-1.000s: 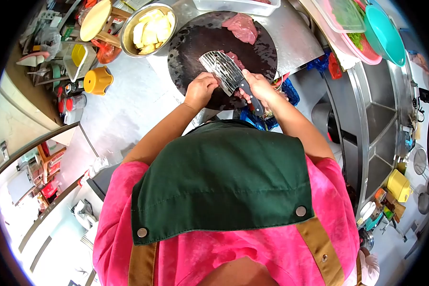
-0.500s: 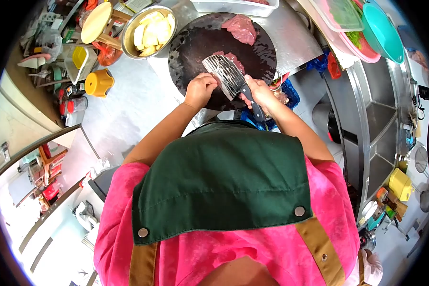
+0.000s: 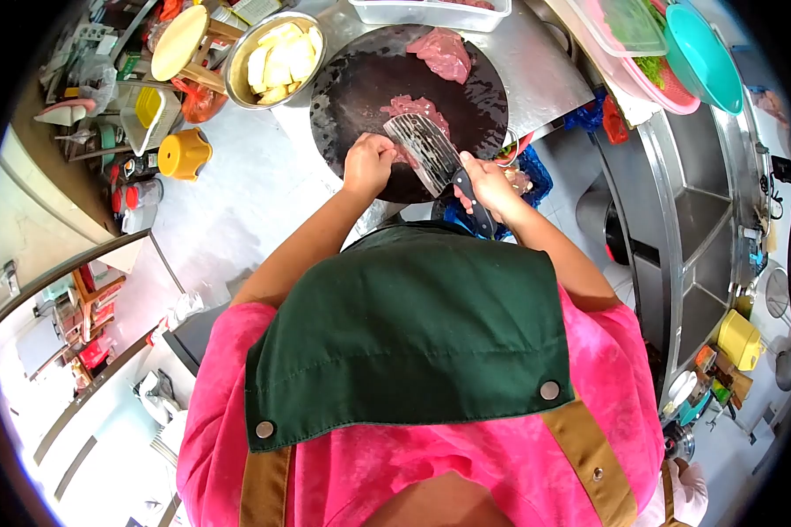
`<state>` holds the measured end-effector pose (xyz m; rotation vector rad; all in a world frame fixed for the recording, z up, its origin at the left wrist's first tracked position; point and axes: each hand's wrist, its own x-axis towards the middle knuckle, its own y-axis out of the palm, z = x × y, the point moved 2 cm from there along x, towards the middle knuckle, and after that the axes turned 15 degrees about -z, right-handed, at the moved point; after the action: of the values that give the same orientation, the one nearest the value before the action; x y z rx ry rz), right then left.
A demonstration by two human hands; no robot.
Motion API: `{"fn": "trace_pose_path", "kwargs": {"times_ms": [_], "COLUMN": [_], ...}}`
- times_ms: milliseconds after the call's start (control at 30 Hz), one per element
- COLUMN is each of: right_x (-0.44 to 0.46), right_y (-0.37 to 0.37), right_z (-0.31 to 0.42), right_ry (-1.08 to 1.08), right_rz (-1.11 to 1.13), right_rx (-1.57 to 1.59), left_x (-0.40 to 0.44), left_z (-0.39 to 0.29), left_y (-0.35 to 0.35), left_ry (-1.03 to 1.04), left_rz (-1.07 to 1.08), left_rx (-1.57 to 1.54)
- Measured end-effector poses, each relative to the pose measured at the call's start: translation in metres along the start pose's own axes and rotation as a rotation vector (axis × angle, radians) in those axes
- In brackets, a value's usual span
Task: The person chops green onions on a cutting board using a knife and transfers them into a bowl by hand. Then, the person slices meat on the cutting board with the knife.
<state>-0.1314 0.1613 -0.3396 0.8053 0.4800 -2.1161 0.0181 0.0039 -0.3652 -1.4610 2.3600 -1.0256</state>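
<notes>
My right hand (image 3: 492,187) is wrapped round the black handle of a cleaver (image 3: 424,151). Its broad, streaked blade lies tilted over the round dark chopping board (image 3: 347,75). Just left of the blade is my left hand (image 3: 368,165), fingers curled in and pressed together against a bit of raw meat, mostly hidden by the fingers and blade. Cut raw meat (image 3: 417,109) lies in a small heap beyond the blade's far edge. At the board's far side rests a larger raw meat chunk (image 3: 442,56).
A metal bowl (image 3: 235,72) of pale yellow pieces stands left of the board. Behind it sits a clear plastic tub (image 3: 395,12). Below right is a blue bag (image 3: 536,171). A yellow stool (image 3: 185,154) stands on the floor at left; a teal basin (image 3: 705,61) is at far right.
The cleaver and my right hand have shifted slightly right and toward me, uncovering more of the cut meat. My left hand has stayed almost in place.
</notes>
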Motion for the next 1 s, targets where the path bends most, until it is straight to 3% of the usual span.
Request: {"fn": "trace_pose_path", "kwargs": {"times_ms": [633,833,900,1000], "right_x": [0.021,0.027,0.026,0.024], "right_y": [0.030,0.050,0.054,0.058], "right_z": [0.011,0.015,0.022,0.026], "right_ry": [0.012,-0.125,-0.166,-0.262], "right_rz": [-0.016,-0.075,-0.083,-0.112], "right_rx": [0.120,0.074,0.014,-0.114], "left_x": [0.001,-0.004,-0.004,0.002], "left_z": [0.000,0.003,-0.002,-0.006], "left_y": [0.002,0.000,-0.003,-0.011], "left_ry": [0.079,0.087,-0.061,0.066], "left_rz": [0.032,0.019,-0.064,0.023], "left_rx": [-0.023,-0.035,-0.275,-0.150]}}
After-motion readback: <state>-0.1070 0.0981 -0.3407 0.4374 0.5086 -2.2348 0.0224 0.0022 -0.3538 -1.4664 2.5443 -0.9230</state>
